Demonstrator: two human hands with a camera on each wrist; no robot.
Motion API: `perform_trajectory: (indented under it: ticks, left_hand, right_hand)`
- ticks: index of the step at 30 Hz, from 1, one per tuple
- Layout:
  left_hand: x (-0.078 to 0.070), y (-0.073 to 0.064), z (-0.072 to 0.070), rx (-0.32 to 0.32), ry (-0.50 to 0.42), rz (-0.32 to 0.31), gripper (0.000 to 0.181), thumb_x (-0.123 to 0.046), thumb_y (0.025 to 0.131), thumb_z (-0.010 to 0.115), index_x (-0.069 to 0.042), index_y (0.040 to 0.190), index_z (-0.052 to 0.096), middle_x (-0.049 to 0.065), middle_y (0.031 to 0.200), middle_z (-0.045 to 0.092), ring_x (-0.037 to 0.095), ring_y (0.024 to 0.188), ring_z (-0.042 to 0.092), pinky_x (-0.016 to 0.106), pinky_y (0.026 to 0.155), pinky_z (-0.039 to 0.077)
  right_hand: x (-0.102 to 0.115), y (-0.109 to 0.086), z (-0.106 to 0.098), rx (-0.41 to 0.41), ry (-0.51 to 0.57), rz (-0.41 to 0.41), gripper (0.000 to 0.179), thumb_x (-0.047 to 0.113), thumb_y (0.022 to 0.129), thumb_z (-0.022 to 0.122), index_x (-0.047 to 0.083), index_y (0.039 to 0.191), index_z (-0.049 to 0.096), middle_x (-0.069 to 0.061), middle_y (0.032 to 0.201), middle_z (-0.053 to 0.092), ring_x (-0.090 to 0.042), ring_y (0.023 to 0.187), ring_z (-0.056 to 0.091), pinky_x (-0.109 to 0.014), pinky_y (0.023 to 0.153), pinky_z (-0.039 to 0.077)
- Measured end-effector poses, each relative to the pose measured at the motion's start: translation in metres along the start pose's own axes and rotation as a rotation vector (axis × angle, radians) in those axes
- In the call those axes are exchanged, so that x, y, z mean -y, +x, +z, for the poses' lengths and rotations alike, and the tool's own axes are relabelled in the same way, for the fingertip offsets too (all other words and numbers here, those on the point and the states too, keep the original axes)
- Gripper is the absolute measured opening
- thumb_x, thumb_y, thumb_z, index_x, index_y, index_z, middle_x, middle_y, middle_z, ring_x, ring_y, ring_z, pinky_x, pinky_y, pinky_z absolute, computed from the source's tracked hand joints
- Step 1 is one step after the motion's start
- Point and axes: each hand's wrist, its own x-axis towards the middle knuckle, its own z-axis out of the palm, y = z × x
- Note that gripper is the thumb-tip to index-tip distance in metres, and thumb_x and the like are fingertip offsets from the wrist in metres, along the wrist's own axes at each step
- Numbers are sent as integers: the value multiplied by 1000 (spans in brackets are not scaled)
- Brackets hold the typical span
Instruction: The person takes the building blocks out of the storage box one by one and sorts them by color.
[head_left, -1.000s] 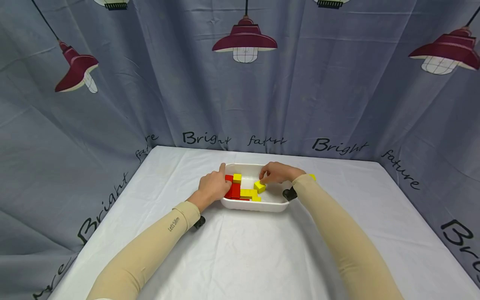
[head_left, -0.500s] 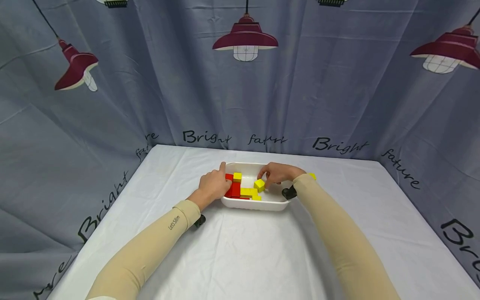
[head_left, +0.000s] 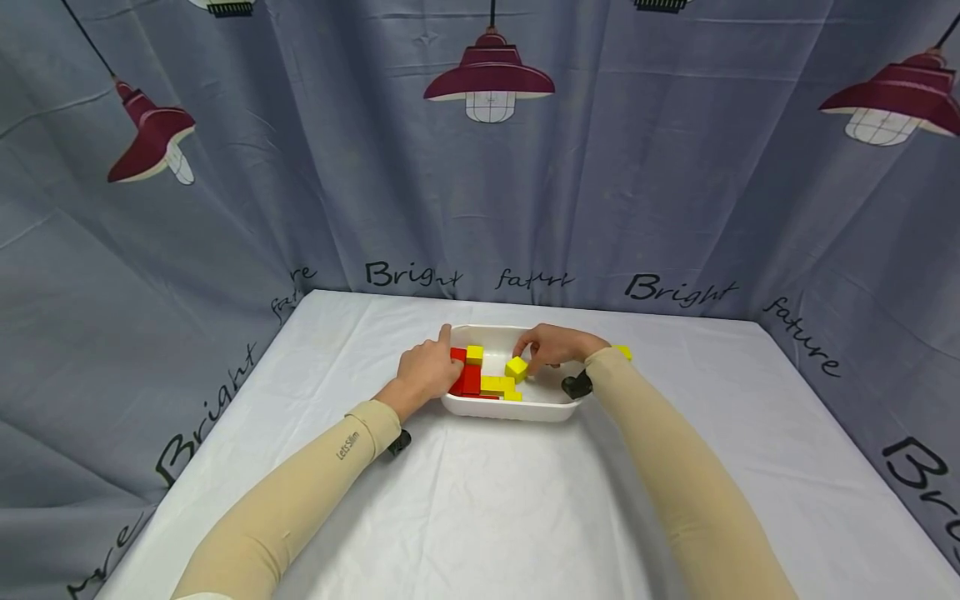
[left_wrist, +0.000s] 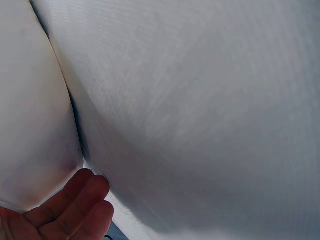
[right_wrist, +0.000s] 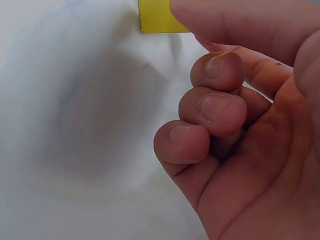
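A white rectangular tray (head_left: 517, 411) holds red blocks (head_left: 471, 380) at its left end, with yellow blocks (head_left: 495, 385) beside them. My left hand (head_left: 426, 372) grips the tray's left end, thumb on the inner side and index finger pointing along the rim. In the left wrist view its other fingers (left_wrist: 75, 210) reach the tray's outer wall (left_wrist: 30, 110) from below. Over the tray, my right hand (head_left: 557, 344) pinches a yellow cube (head_left: 516, 368) between thumb and index finger. The right wrist view shows the thumb against the yellow cube (right_wrist: 160, 17) and the remaining fingers curled.
Another yellow block (head_left: 475, 355) stands at the back left inside the tray. Outside it, a yellow piece (head_left: 624, 352) shows behind the right sleeve. White cloth covers the table (head_left: 480, 500), and a grey printed curtain (head_left: 480, 200) hangs behind its far edge.
The yellow cube has turned and shifted slightly left in my right fingers, and the thumb has come to its right side. My left hand stays on the tray's end.
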Motion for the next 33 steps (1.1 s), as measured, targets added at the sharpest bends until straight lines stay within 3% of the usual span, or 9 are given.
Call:
perform_trajectory:
  ticks: [8,15,26,33]
  left_hand:
    - [0,0,1,0,2,-2,71,-33,98,50,-7,159,23,15,118,71,25,79,67,44,80,57]
    - [1,2,2,2,6,-1,71,-34,98,49,-8,159,23,14,117,71,24,78,66,44,78,57]
    - [0,0,0,-1,3,3,71,-34,98,49,-8,159,24,15,117,71,25,80,67,44,79,57]
    - [1,-1,-1,9,0,-2,71,-35,98,48,-8,159,23,15,118,70,25,82,67,45,81,57]
  right_hand:
    - [-1,1,0,-10,-4,-12,35,12,85,76,11,119,67,-4,80,58,-12,51,40,-24,54,37]
    - [-2,-2,-3,-45,-21,-26,28,17,86,78,13,112,69,-1,78,56,-12,62,45,-24,57,36]
    - [2,-15,-13,-115,-41,-35,28,22,84,80,13,109,71,-2,76,53,-17,75,48,-30,69,37]
    - [0,-28,-18,-162,-40,-50,32,23,84,81,12,112,70,-3,77,54,-18,75,48,-32,70,38]
